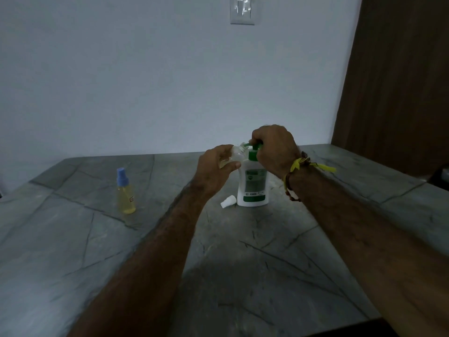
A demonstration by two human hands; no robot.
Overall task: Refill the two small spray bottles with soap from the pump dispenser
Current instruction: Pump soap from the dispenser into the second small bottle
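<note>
A white pump dispenser (254, 186) with a green pump head stands on the grey stone table (243, 263). My right hand (274, 147) is closed over the pump head from above. My left hand (216, 169) holds a small clear spray bottle (237, 154) without its cap, tilted so that its open neck meets the green nozzle. A white spray cap (228, 201) lies on the table just left of the dispenser's base. A second small spray bottle (125, 192), capped in blue and holding yellow liquid, stands upright further left.
A pale wall rises behind the table, with a light switch (242, 10) high up. A brown wooden panel (393, 81) stands at the right. The table's near edge runs along the bottom right.
</note>
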